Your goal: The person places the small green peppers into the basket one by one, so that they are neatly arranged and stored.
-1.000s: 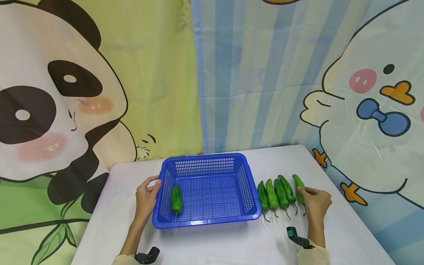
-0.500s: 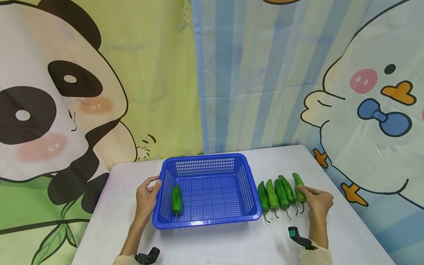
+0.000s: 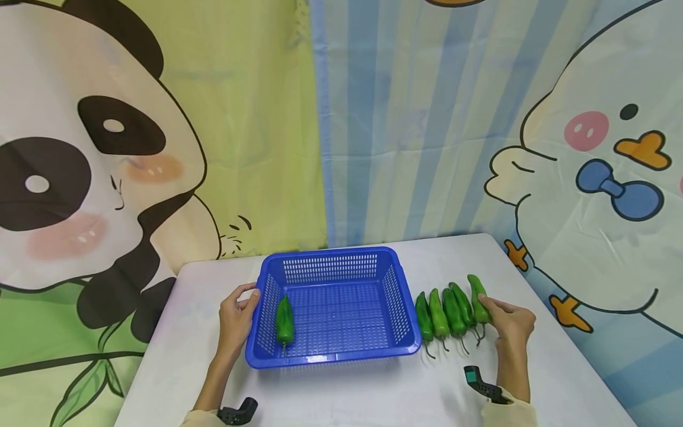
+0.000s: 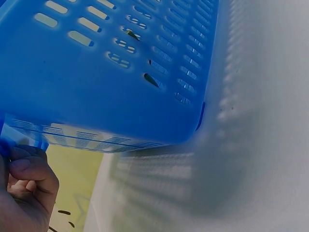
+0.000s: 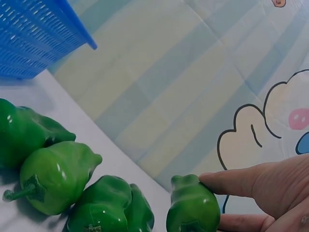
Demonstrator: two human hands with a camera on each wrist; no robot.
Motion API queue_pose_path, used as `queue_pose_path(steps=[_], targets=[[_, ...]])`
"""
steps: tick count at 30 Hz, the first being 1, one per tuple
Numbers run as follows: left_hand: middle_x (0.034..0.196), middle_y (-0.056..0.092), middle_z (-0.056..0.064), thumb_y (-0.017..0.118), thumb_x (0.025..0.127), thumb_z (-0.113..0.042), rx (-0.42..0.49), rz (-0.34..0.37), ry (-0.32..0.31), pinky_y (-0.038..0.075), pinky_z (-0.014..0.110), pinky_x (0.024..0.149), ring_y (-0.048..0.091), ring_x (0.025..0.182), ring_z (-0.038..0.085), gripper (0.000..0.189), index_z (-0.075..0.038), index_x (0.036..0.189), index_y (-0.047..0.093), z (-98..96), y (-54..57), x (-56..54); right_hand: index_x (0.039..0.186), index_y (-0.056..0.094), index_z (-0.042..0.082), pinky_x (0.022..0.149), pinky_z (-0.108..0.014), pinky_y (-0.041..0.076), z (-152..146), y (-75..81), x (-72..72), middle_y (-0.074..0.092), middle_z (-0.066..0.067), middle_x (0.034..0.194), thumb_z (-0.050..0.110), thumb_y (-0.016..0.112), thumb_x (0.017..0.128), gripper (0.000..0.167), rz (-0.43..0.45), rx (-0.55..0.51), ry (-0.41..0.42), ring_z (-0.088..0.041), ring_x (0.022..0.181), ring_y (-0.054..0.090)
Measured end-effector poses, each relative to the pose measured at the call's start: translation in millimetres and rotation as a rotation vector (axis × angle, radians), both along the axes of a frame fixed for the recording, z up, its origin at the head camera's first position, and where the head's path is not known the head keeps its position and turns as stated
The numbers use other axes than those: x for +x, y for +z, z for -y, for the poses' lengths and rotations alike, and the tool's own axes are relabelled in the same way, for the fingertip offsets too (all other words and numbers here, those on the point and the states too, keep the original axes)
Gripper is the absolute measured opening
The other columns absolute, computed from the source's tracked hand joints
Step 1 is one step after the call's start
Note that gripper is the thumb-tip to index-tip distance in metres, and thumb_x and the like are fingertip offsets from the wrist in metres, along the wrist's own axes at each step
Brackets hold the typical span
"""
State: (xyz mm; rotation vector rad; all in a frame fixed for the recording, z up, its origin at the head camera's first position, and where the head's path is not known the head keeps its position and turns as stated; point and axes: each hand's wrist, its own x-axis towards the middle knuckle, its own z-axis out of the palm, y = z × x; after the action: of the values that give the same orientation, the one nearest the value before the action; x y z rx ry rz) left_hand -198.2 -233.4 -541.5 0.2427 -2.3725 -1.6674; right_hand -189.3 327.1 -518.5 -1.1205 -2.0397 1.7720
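Note:
A blue plastic basket [image 3: 331,356] sits mid-table with one green pepper [image 3: 284,321] lying along its left inner wall. My left hand [image 3: 238,313] grips the basket's left rim [image 4: 29,140]. Right of the basket lies a row of green peppers [image 3: 443,314]. My right hand [image 3: 507,323] pinches the rightmost pepper [image 3: 478,298], raised a little off the table. In the right wrist view that pepper [image 5: 192,209] sits between finger and thumb beside the other peppers [image 5: 58,174].
The white table [image 3: 373,391] ends close behind the basket at cartoon curtains: a panda [image 3: 80,178] on the left, a duck [image 3: 603,178] on the right. Bare tabletop lies in front of the basket and right of the peppers.
My right hand has lifted the rightmost pepper slightly, up and a little toward the row. The left hand and the basket have not moved.

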Motion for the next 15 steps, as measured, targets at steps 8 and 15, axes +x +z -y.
queue_pose_path(steps=[8,15], targets=[[0.1,0.082,0.027,0.06,0.114,-0.031,0.008,0.001,-0.003,0.059,0.023,0.059,0.075,0.065,0.009,0.04,-0.003,0.142,0.066,0.4,1.2,0.5,0.14,0.066,-0.012,0.128,-0.06,0.037,6.0,4.9,-0.3,0.054,-0.026,0.154,0.032,0.086,0.095,0.066,-0.024,-0.032,0.01,0.004,0.07,0.061],[0.098,0.082,0.028,0.06,0.114,-0.027,0.003,-0.008,0.011,0.058,0.023,0.058,0.075,0.063,0.009,0.036,-0.003,0.14,0.067,-0.7,0.8,-0.4,0.141,0.064,-0.013,0.067,-0.011,0.055,10.8,10.1,-1.4,0.056,-0.022,0.15,0.031,0.088,0.094,0.068,-0.043,-0.047,0.018,0.004,0.074,0.063]])
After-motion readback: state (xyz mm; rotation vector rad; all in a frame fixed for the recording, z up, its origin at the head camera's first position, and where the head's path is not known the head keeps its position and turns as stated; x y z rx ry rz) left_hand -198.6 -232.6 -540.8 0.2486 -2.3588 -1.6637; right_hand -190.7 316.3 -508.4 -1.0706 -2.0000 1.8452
